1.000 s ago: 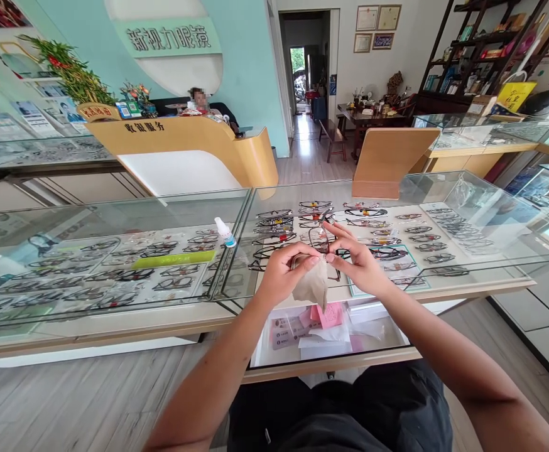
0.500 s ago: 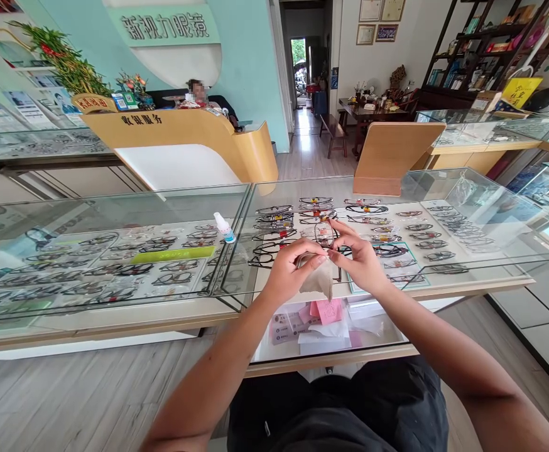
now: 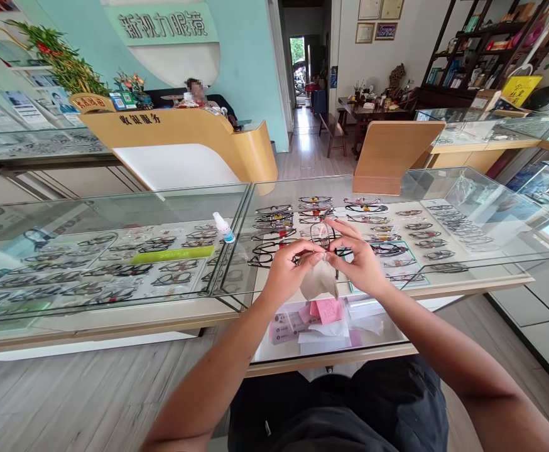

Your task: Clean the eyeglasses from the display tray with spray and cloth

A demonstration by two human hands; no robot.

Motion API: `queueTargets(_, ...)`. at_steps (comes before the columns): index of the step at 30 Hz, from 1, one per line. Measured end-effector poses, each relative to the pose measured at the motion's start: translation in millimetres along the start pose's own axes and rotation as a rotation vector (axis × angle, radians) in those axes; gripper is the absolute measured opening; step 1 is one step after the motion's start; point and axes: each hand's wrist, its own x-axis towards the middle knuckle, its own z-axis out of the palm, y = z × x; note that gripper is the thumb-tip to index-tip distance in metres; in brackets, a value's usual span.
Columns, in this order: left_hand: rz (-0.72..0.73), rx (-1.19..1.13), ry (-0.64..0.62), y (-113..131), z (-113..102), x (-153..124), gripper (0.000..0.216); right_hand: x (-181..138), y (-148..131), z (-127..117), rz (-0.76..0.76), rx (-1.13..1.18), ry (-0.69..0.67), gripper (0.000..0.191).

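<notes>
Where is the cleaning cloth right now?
In the head view, the pale cloth hangs just right of centre, where the left hand and right hand meet, below the held glasses and, in the picture, above the pink paper.

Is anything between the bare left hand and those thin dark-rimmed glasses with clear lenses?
The limp beige fabric cloth, pinched in the left hand, seems to be, just below the glasses. I see nothing else between them.
</notes>
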Motion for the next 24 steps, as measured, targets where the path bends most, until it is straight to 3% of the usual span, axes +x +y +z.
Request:
queueTargets(11, 0.012, 0.014, 0.106, 3, 4, -4, 0.017, 2, -1, -2, 0.039, 0.143, -0.064, 0.025)
queueTargets(24, 0.086, 0.121, 0.142, 6, 10, -10, 0.014, -3, 4, 4, 0.088, 0.243, -0.018, 0.024)
